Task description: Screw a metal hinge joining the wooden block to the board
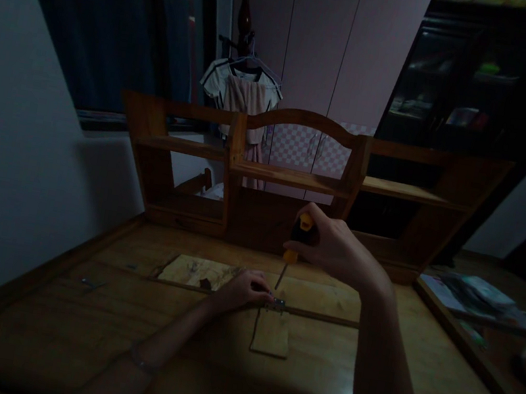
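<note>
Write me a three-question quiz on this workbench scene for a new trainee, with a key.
1. Name the tool in the person's right hand.

2. True or false: the left hand is down at the small metal piece.

3. Multiple choice: at which edge of the small square board, as the person sees it, is the small metal piece?
A) the near edge
B) the far edge
C) the left edge

Key:
1. A screwdriver with a yellow and black handle.
2. True.
3. B.
</note>
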The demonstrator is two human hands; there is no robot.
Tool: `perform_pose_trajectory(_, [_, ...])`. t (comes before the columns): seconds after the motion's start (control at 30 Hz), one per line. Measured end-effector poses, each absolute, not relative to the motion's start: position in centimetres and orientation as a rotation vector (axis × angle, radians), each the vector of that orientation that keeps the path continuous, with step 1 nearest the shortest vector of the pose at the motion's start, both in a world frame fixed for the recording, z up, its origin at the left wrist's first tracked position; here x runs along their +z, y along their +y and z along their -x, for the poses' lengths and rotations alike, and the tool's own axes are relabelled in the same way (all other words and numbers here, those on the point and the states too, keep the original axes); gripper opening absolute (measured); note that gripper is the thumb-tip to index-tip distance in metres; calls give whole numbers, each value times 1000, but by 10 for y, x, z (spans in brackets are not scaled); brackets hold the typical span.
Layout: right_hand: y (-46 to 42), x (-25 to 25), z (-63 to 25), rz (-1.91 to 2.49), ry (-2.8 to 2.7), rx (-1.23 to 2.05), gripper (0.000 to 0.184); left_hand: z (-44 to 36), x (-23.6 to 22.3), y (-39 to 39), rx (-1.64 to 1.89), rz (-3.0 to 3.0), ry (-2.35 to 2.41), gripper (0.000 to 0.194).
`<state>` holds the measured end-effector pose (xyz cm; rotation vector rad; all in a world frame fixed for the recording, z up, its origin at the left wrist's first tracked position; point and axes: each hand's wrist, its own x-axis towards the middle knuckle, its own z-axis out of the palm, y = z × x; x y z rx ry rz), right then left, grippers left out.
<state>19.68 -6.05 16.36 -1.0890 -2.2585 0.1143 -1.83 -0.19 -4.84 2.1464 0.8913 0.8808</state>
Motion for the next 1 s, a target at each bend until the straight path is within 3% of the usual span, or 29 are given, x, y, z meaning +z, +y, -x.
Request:
perform_pose_trajectory(0.43, [-43,150,-185,1133,-2310,130,37,17,-46,0,884,-2211,893,27])
perform_pose_trajectory(0.77, [-37,141,-169,1226,-2255,-153,36,17,-46,0,823,-2203,967,28])
perform_pose_trajectory(1.0, [-48,146,-168,1170,-2279,-52,21,17,-49,-3,871,-2209,932,29])
